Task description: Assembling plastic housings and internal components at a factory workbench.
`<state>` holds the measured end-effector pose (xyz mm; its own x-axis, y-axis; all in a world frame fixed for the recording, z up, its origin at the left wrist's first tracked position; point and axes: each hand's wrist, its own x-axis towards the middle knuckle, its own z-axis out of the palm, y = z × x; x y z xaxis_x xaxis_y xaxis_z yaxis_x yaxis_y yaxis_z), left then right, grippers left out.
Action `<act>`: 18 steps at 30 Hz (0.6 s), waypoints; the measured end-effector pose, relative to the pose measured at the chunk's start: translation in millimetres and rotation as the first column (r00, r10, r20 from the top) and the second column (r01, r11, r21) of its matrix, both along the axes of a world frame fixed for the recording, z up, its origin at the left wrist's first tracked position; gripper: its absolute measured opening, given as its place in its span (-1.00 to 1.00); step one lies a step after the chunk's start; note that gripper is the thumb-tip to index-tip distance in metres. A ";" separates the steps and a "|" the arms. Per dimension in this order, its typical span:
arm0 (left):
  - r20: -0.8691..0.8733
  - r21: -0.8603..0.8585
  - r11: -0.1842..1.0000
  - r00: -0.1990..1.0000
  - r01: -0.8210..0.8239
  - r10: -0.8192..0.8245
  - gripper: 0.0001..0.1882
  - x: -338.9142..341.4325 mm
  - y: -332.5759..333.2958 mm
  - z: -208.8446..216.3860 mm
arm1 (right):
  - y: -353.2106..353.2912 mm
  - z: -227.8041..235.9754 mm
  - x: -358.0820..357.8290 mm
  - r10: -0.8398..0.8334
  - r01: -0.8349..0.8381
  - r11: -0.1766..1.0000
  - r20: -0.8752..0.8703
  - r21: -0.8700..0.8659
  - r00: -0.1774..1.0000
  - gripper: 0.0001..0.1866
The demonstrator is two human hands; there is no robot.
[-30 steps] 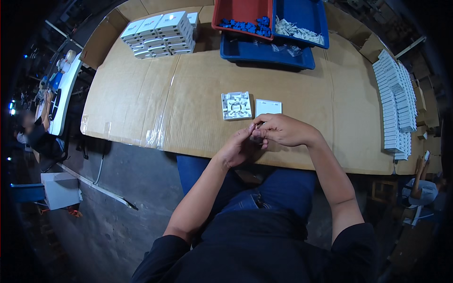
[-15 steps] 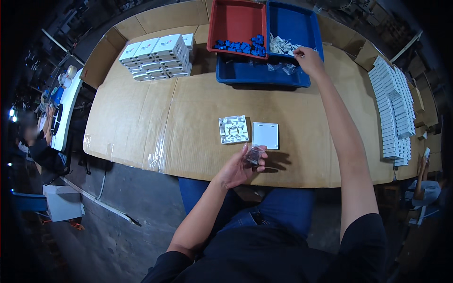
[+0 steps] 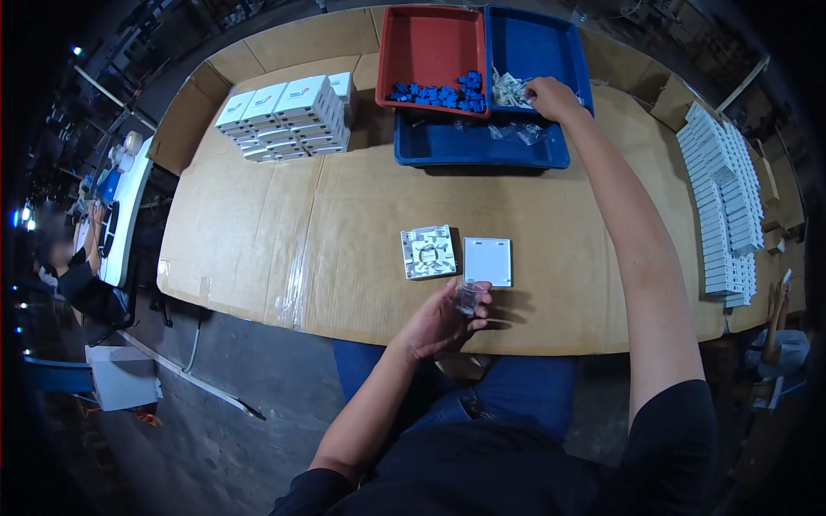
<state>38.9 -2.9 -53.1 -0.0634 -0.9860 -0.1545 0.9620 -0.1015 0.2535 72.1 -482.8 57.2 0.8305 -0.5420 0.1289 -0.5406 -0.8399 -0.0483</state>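
Note:
My left hand (image 3: 440,320) is closed around a small clear plastic bag (image 3: 470,297), held low over the near part of the cardboard-covered table. Just beyond it lie a square white housing (image 3: 428,253) with its inner compartments facing up and, to its right, a flat white square cover (image 3: 487,261). At arm's length, my right hand (image 3: 555,96) reaches down to the small white parts (image 3: 511,89) in the upper blue tray (image 3: 540,43). Its fingers are drawn together among them; whatever they pinch cannot be made out.
Left of the blue tray, a red tray (image 3: 432,43) holds small blue pieces (image 3: 443,93). Both rest above a lower blue tray (image 3: 482,155) with clear bags. White boxes (image 3: 288,112) are stacked at the far left; more white units (image 3: 718,206) stand at right. Other people sit on both sides.
My right hand has shifted slightly left, its fingers now deeper among the white parts. My left hand keeps its hold on the bag. The whole view has tilted a little.

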 end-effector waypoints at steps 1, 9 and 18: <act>0.002 -0.003 1.000 1.000 0.003 -0.003 -0.38 -0.1 -0.6 0.9 | -4.2 1.3 -0.6 -0.021 0.022 0.998 -0.014 0.056 1.000 -0.79; 0.011 0.010 1.000 1.000 0.003 -0.003 -0.38 -1.0 2.2 2.0 | 11.9 6.8 -6.1 -0.001 0.000 0.999 0.020 0.049 1.000 -0.78; -0.009 0.010 1.000 1.000 0.001 -0.001 -0.37 -0.7 -2.8 3.8 | -25.8 -7.1 -22.0 -0.063 0.011 0.987 0.324 0.162 0.944 -0.80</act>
